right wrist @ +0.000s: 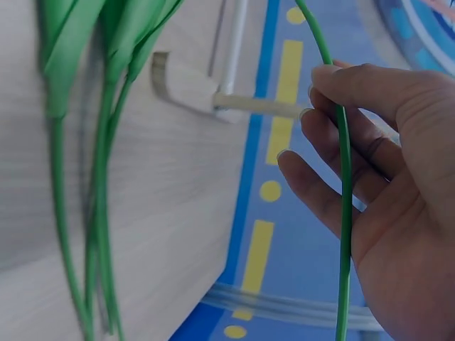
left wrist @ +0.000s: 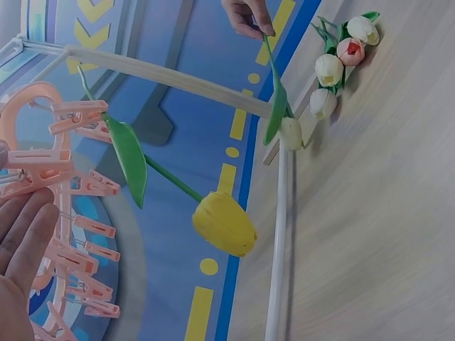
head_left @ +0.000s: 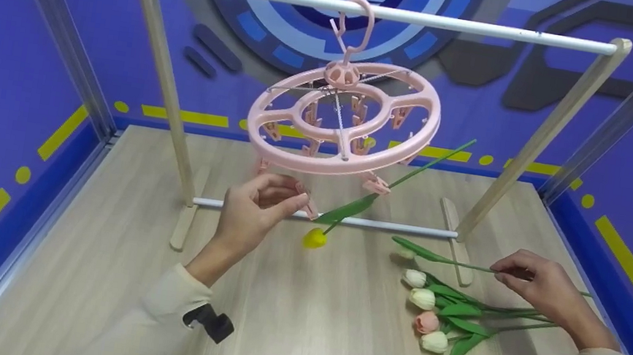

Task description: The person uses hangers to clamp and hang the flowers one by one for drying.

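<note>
A pink round clip hanger (head_left: 339, 157) hangs by its hook from the white top bar. My left hand (head_left: 255, 209) pinches one of its clothespins (head_left: 307, 202) between thumb and fingers; the left wrist view shows that clothespin (left wrist: 39, 162) with no stem in it. Beside it, another clothespin (head_left: 376, 184) grips the stem of a yellow tulip (head_left: 315, 238), which hangs head down. At the right, my right hand (head_left: 546, 287) pinches the green stem (right wrist: 344, 156) of a white tulip (left wrist: 290, 133), whose head points left towards the rack.
Several white tulips (head_left: 422, 299) and a pink tulip (head_left: 426, 322) lie on the wooden table (head_left: 294, 335) below my right hand. The rack's wooden posts (head_left: 171, 89) and low white crossbar (head_left: 396, 228) stand around the hanger. Blue-purple walls (head_left: 9, 116) enclose the table.
</note>
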Demonstrator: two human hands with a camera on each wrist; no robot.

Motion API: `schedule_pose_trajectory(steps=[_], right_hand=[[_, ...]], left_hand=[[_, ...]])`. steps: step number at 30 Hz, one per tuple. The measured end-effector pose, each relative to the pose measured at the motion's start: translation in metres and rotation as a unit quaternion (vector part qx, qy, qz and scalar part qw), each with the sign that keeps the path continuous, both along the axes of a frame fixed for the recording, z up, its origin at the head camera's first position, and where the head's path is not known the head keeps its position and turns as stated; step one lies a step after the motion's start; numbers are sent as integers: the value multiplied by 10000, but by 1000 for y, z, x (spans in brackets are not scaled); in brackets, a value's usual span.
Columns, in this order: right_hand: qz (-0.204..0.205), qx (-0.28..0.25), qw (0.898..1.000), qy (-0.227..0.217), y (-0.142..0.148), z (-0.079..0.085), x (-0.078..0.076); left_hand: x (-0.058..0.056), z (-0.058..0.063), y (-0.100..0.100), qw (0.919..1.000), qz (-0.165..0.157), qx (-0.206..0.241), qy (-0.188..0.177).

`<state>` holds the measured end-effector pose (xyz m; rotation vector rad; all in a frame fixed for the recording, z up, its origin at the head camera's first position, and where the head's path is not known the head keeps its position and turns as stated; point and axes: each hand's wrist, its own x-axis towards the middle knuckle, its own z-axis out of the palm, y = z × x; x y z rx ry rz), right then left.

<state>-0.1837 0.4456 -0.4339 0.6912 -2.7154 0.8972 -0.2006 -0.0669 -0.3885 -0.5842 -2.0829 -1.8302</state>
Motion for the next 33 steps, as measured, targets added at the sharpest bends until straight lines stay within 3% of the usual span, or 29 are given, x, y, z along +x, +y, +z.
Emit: schedule_pose_trajectory(steps=[10,20,28,33], right_hand=[[489,-104,9981,358,-31,24,3],[678,25,9968,414,-66,47,8],[1130,-13,9930,356,-94,62,6],[1467,-33,9873,605,-106,67,3]], left_hand=[[0,1,1,9992,-145,386,7],[0,0,3,9996,-174,229,-5],[1,1,5,9996,-193,189,115],[2,1,8,9996,-174,83,201]])
